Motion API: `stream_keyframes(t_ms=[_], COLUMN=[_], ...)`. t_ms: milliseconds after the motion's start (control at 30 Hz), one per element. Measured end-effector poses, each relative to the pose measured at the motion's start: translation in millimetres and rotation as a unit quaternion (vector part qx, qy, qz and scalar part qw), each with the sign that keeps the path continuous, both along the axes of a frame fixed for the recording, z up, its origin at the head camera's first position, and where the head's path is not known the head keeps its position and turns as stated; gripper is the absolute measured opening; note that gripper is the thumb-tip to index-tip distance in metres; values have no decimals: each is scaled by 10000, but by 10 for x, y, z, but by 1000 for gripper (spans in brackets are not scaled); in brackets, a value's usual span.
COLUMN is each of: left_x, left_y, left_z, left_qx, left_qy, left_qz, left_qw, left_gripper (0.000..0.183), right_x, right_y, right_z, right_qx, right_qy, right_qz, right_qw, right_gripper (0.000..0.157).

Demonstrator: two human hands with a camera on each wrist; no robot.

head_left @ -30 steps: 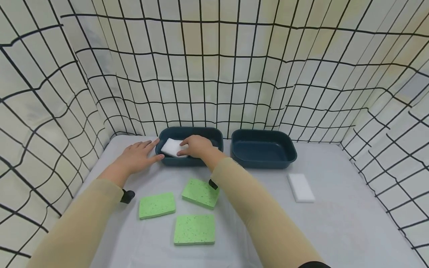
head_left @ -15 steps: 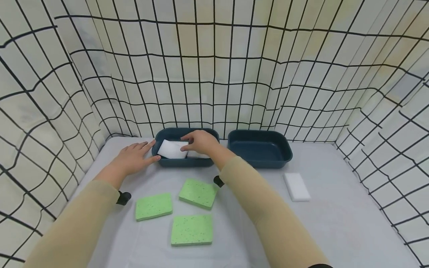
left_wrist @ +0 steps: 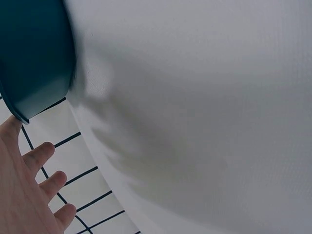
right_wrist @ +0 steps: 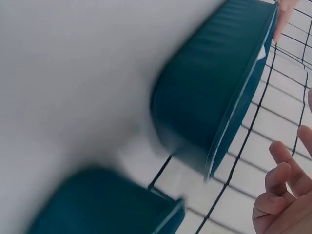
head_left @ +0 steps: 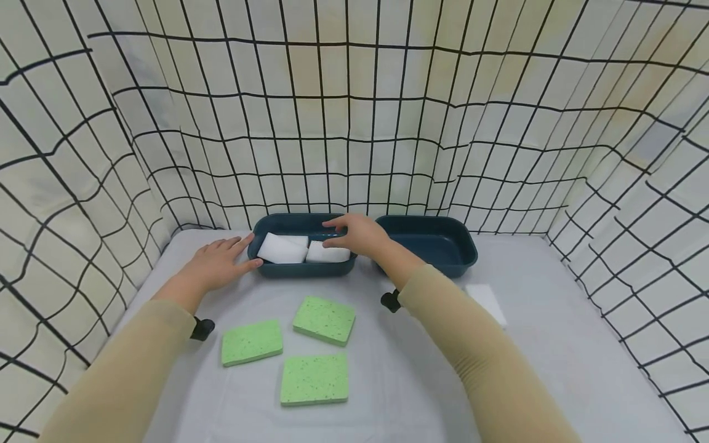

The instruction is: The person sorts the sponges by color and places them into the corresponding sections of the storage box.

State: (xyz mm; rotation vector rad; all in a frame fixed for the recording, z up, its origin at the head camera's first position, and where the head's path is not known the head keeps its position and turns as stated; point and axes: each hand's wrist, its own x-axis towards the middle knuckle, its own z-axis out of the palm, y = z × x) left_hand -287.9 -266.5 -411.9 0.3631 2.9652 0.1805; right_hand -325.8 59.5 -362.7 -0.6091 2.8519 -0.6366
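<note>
My left hand [head_left: 218,264] has its fingers spread, with fingertips at the left end of a dark blue bin [head_left: 304,270]; the left wrist view also shows a fingertip at the bin's rim. Inside that bin lie two white sponges [head_left: 282,248] [head_left: 332,252], side by side. Over the bin's right end hovers my right hand [head_left: 362,237], fingers loosely bent and nothing between them. Several bent fingers [right_wrist: 280,175] of it appear in the right wrist view, apart from the bin's wall. In the head view the hand partly overlaps the right-hand sponge.
A second dark blue bin [head_left: 456,263] stands to the right, partly behind my right forearm. Another white sponge [head_left: 486,298] lies beyond that sleeve. Three green speckled sponges [head_left: 324,320] [head_left: 252,343] [head_left: 314,380] lie in front. Black wire mesh [head_left: 348,141] encloses the table's back and sides.
The right hand has let go of the white sponge in the left bin and moved right, uncovering both sponges there. The left hand keeps its place at the bin's end.
</note>
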Motion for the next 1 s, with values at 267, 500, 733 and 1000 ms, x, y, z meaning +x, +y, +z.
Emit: stream_keyframes(t_ms=[267,500,733,1000], left_x=[-18,-37,-34,-54], left_y=[8,-7,-25,-28], left_z=[-31,-45,-57,-68], left_qx=[-33,-109,-181,-117], left_qy=[5,43,73,95], left_qz=[-40,-42,-30,-73], left_qw=[10000,9999,9998,9999], left_gripper=[95,98,97,97], right_x=[116,309,605,933], right_y=[567,1147,1681,2228], right_z=[53,58,19,-105], right_qx=[-205,-314,-190,-87], right_qy=[146,184,315,256], right_qz=[-381,-816,-883,-1158], right_qw=[9990,9960,9954,9929], right_gripper=[58,58,60,64])
